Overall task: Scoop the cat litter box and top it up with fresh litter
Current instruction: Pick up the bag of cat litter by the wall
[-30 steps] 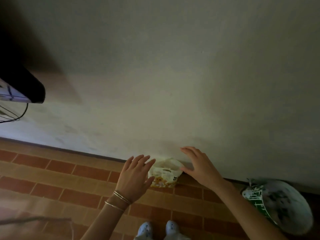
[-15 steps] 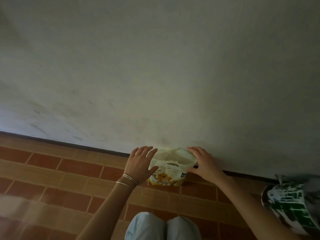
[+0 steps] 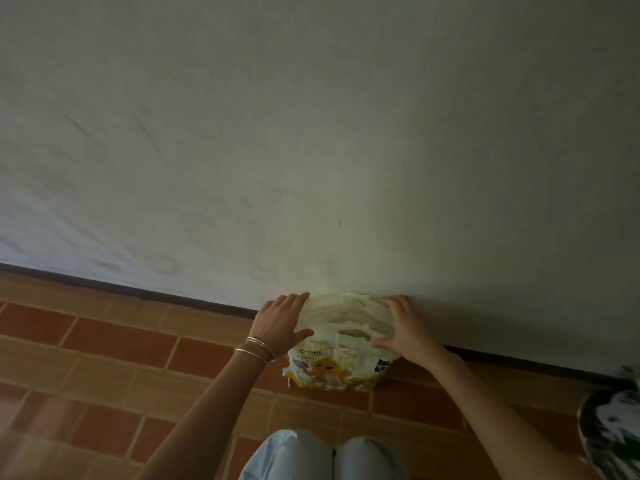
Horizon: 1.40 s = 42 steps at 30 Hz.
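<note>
A second ago both hands hovered spread and clear of the litter bag [image 3: 339,344]; now they close on it. The left hand [image 3: 280,322] lies along its left side, its fingers reaching over the far rim and its thumb hooked on the near face. The right hand [image 3: 405,332] clasps the right side the same way, so the crumpled top is held between fingers and thumbs. The bag stands on the tiled floor [image 3: 121,341], against the foot of the wall [image 3: 311,133]. The green-and-white sack [image 3: 613,431] now sits further right, cut by the edge. Counted: one litter bag, two hands, two knees [image 3: 294,455] near, one sack, and what look like three thin bangles [image 3: 258,348] on the left wrist.
</note>
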{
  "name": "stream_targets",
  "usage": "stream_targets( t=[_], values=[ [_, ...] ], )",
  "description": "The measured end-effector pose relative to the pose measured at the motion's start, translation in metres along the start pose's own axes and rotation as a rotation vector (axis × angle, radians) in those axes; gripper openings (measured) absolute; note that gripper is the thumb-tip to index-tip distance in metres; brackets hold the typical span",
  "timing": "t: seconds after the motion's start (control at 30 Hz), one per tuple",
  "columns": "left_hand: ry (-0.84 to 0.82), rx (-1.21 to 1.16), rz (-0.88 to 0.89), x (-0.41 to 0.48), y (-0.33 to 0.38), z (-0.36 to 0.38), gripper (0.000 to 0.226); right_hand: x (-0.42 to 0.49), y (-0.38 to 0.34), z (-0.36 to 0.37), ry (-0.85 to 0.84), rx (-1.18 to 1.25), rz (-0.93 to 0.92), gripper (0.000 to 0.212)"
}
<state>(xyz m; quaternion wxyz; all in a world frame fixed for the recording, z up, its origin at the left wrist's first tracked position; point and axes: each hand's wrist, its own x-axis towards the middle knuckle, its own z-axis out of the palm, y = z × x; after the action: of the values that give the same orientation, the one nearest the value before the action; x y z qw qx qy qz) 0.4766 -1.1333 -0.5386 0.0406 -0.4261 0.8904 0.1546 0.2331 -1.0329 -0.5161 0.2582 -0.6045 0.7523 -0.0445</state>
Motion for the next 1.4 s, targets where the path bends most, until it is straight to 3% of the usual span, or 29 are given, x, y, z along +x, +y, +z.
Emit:
stream_targets(
  t=[0.1, 0.23, 0.5, 0.77, 0.93, 1.1, 1.4],
  values=[
    [0.017, -0.054, -0.017, -0.001, 0.003, 0.004, 0.045, -0.003, -0.001, 0.012, -0.057, 0.067, 0.027, 0.076],
    [0.030, -0.124, -0.061, -0.015, 0.009, 0.004, 0.019, -0.017, -0.005, 0.011, -0.018, 0.089, 0.050, 0.016],
    [-0.028, -0.197, -0.078, -0.067, 0.026, -0.057, 0.012, -0.062, -0.033, -0.037, -0.019, 0.265, 0.065, 0.012],
    [0.065, -0.303, -0.036, -0.139, 0.060, -0.190, 0.011, -0.139, -0.093, -0.160, -0.045, 0.291, 0.027, 0.013],
    [0.124, -0.345, -0.077, -0.178, 0.080, -0.284, 0.024, -0.182, -0.137, -0.246, -0.014, 0.326, -0.021, 0.018],
    [0.198, -0.407, -0.058, -0.223, 0.100, -0.368, 0.043, -0.224, -0.179, -0.319, 0.039, 0.316, -0.132, 0.026],
    [0.345, -0.420, -0.135, -0.308, 0.130, -0.442, 0.026, -0.261, -0.229, -0.382, 0.053, 0.218, -0.381, 0.025]
  ],
)
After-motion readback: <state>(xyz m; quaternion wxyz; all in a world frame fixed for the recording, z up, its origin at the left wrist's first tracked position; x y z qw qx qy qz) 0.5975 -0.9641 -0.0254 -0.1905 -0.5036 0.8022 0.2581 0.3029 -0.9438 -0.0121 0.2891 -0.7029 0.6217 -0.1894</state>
